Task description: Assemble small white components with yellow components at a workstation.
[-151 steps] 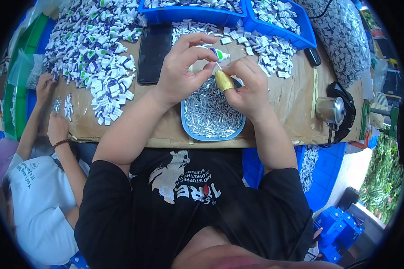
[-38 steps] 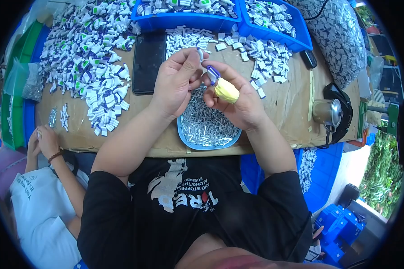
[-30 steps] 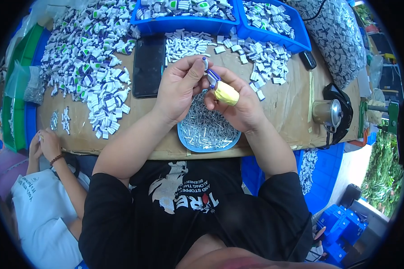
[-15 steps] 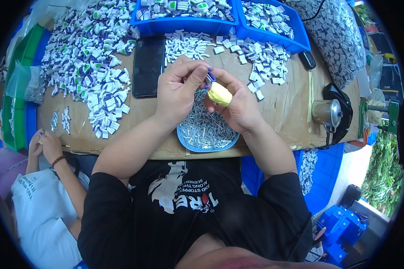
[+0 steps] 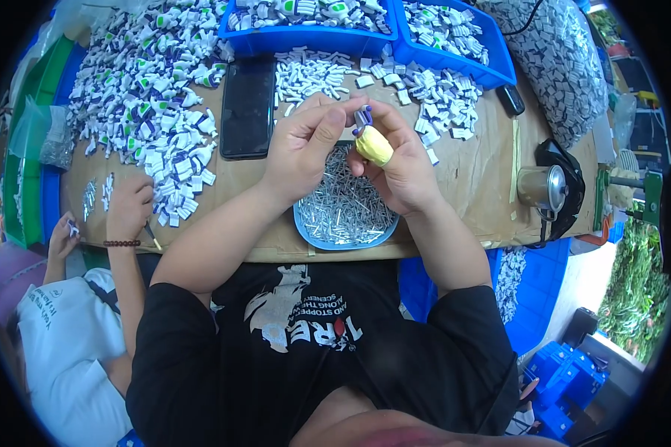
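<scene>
Over a light-blue tub (image 5: 309, 233) full of small metal pins, my two hands are close together. My right hand (image 5: 402, 160), its thumb wrapped in yellow, pinches a small purple-and-white plastic piece (image 5: 363, 119). The fingers of my left hand (image 5: 298, 149) are closed, their tips against or beside that piece; anything between them is too small to make out. Beyond the hands lie a pile of short white pieces (image 5: 311, 74) and a pile of square white-and-purple pieces (image 5: 447, 100).
Left of my arms lie a black phone (image 5: 247, 108) and a large heap of white-and-purple parts (image 5: 153, 82). Blue bins (image 5: 306, 46) stand at the back. A metal cup (image 5: 542, 186) is on the right. A co-worker's hand (image 5: 130, 205) reaches onto the table at left.
My hands have shifted slightly to the right and the plastic piece now stands more upright. The co-worker's hand has moved forward to the heap of parts.
</scene>
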A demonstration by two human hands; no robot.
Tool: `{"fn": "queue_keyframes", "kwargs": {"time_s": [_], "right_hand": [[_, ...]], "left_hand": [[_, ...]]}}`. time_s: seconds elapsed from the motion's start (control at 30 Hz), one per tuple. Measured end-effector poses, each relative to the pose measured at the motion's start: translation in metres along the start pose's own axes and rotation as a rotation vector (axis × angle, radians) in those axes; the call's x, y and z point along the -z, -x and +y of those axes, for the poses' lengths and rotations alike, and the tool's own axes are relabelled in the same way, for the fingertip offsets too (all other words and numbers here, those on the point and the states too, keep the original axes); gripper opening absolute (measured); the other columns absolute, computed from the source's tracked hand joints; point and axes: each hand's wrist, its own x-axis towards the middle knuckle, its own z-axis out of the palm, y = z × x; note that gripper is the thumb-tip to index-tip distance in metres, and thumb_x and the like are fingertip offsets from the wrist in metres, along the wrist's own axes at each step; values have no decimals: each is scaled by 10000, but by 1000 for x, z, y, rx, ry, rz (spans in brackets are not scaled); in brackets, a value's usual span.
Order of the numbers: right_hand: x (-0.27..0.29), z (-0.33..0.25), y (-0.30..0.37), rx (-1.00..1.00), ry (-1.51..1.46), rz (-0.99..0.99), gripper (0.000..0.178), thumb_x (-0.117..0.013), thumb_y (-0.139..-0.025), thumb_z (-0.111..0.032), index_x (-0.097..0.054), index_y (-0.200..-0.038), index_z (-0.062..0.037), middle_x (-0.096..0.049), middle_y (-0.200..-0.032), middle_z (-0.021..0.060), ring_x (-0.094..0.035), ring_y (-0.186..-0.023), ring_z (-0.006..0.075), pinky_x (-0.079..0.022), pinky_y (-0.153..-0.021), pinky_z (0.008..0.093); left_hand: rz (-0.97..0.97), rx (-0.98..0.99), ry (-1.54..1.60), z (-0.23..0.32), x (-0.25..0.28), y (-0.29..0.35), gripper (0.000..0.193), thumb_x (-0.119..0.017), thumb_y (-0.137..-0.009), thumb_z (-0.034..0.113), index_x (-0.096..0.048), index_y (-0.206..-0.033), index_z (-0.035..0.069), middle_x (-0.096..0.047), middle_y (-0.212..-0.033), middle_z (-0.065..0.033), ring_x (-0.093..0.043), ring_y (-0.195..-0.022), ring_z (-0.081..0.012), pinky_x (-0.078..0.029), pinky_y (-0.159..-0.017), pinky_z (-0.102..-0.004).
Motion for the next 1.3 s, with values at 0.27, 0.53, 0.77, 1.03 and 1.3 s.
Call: {"fn": "queue_keyframes", "kwargs": {"time_s": [0.27, 0.53, 0.77, 1.03, 1.3], "right_hand": [[0, 2, -3, 157, 466, 81, 433, -552, -875, -31, -447, -1294, -49, -535, -1089, 77, -564, -749, 149, -464, -641, 258], [4, 6, -5, 331, 471, 148, 400, -434, -897, -6, -406, -1286, -98, -508, -1029, 79, -571, -758, 125, -453, -668, 238], [24, 10, -8, 339, 780, -99, 361, -423, -901, -23, -427, -1254, -100, -500, -1029, 75, -543, -744, 121, -433, -657, 247], [5, 12, -5, 307, 523, 0, 381, -438, -902, -43, -383, -1275, -96, -503, -1016, 96, -539, -744, 138, -445, -653, 271], [8, 12, -1, 313, 486, -66, 370, -451, -897, -7, -389, -1252, -92, -498, -1067, 119, -535, -692, 147, -439, -608, 267]], "left_hand": [[-11, 96, 184, 0, -2, -2, 282, -532, -947, 194, -576, -1145, -2, -570, -908, -46, -517, -882, -109, -413, -780, -235], [177, 402, 587, -6, 13, -16, 361, -435, -786, -136, -473, -1120, -3, -522, -1096, -111, -577, -1031, -182, -489, -875, -266], [104, 390, 591, -3, 12, -18, 217, -541, -877, -44, -490, -1083, 0, -588, -1080, -122, -601, -1032, -182, -505, -907, -281], [74, 317, 424, 3, 12, -14, 244, -583, -915, 110, -563, -1136, 9, -634, -927, -44, -584, -830, -92, -472, -752, -202], [67, 269, 343, -6, 16, -13, 259, -616, -903, 160, -610, -1118, 16, -633, -877, -16, -538, -759, -68, -448, -711, -211]]}}
